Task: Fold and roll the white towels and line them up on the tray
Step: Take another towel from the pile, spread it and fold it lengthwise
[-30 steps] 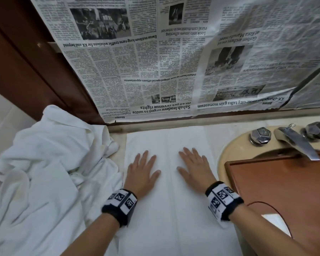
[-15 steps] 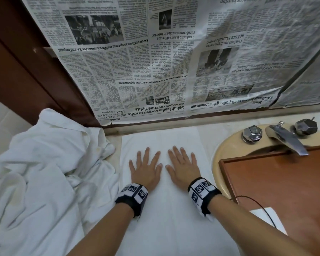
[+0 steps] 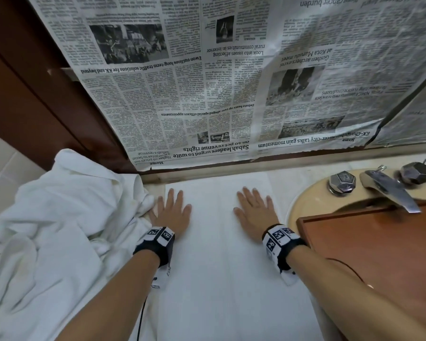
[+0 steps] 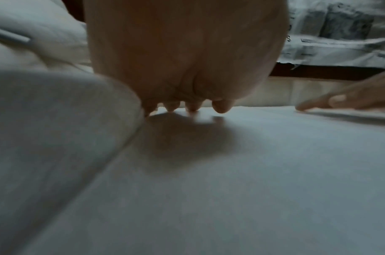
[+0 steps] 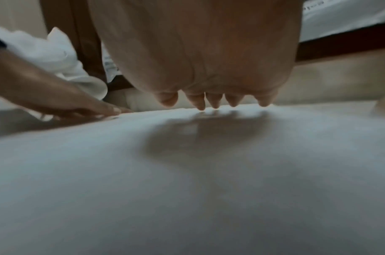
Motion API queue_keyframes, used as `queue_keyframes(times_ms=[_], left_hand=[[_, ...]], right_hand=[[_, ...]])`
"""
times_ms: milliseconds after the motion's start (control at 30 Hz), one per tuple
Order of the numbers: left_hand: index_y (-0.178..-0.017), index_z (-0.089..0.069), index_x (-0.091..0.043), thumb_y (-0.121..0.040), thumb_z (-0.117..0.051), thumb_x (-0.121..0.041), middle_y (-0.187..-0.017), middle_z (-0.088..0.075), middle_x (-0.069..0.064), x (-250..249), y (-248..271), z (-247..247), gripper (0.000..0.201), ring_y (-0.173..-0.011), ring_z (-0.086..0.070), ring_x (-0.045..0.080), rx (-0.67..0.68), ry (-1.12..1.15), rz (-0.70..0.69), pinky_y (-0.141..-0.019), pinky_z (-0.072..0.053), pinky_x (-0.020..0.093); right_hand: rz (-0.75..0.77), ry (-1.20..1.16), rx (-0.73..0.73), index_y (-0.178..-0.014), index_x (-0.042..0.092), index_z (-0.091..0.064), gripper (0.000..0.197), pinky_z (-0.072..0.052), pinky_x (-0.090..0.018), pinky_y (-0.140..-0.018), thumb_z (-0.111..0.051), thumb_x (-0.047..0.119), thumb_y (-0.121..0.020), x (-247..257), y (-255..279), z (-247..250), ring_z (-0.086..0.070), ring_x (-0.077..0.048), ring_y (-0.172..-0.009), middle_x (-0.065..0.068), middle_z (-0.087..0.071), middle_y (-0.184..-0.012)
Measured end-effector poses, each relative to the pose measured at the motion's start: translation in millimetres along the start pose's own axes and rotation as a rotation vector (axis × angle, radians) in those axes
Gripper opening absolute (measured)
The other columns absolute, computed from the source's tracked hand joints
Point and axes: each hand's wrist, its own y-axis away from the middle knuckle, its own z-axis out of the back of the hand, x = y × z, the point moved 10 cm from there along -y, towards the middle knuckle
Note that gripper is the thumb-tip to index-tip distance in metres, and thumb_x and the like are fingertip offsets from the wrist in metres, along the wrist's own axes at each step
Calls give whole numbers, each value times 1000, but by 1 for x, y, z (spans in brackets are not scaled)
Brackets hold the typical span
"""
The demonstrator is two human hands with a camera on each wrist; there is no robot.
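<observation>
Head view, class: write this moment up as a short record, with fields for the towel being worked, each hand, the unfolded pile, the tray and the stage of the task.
Towel being worked: folded white towel, lying flat on the counter
Left hand: left hand, fingers straight, resting flat on the towel near its left edge
Right hand: right hand, fingers straight, resting flat on the towel's right side
Unfolded pile: crumpled white towels, left of the flat towel
Tray: wooden tray, over the sink, no rolled towel visible on it
Stage: smoothing; rolling not yet begun
</observation>
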Motion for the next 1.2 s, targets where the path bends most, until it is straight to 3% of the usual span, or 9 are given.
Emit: queue_keyframes(times_ms=[167,400,533,667,733,833,967,1100,1200], left_hand=[[-157,-17,-22,-95,-13,-57,-167,-2,2,4,28,6,71,-153,0,27,-68,87,-11,-121,-9,51],[-157,-5,-38,-79,12,-65,-165,12,-12,-42,137,-39,84,-152,14,15,33,50,-287,-121,6,47],[-156,-2,-40,-83,11,-63,-162,15,-11,-16,143,-55,78,-153,9,20,5,-47,-245,-121,2,50],[-158,-11,-26,-85,4,-61,-166,-1,4,24,134,-43,83,-153,-3,33,-31,-59,-175,-123,-6,48],[-158,-16,-24,-87,0,-61,-166,-6,4,25,142,-41,82,-152,-8,33,-34,-28,-174,-123,-8,49],[-158,-5,-36,-87,4,-62,-165,9,-6,-1,160,-53,76,-153,4,24,-18,-26,-242,-120,2,48],[-153,12,-44,-84,12,-63,-159,25,-13,-9,165,-68,72,-151,16,17,10,-87,-237,-118,13,46],[-158,5,-30,-84,9,-64,-165,14,4,20,153,-55,81,-153,5,26,-1,-78,-80,-123,0,44],[-159,-2,-27,-94,-5,-63,-166,8,7,4,139,-42,74,-153,5,28,9,28,-79,-123,-2,46]], right_hand=[[-161,-44,-14,-157,14,6,65,3,-46,-122,-13,46,-104,-15,14,0,13,-18,-151,-1,15,-164],[127,18,50,-155,28,11,89,14,-42,-117,28,66,-77,56,108,-48,20,-14,-149,13,24,-159],[11,71,83,-154,29,16,78,9,-46,-119,19,56,-81,23,113,-62,20,-17,-149,12,29,-158],[-143,63,38,-156,17,11,62,2,-39,-122,-12,42,-104,-19,118,-47,13,-21,-151,0,21,-162],[-103,58,22,-156,16,9,67,4,-39,-121,-1,48,-98,-8,126,-48,14,-19,-151,1,21,-162],[50,28,50,-156,22,8,86,13,-39,-116,18,55,-78,32,135,-66,17,-18,-150,7,25,-157],[-11,22,18,-156,25,10,78,11,-43,-118,12,56,-84,19,131,-68,17,-19,-150,8,27,-156],[-158,-24,7,-155,14,12,67,4,-39,-122,-16,46,-104,-16,130,-49,16,-20,-150,-3,21,-162],[-27,-40,15,-155,16,14,71,8,-39,-120,-4,55,-98,11,123,-41,17,-15,-150,5,23,-160]])
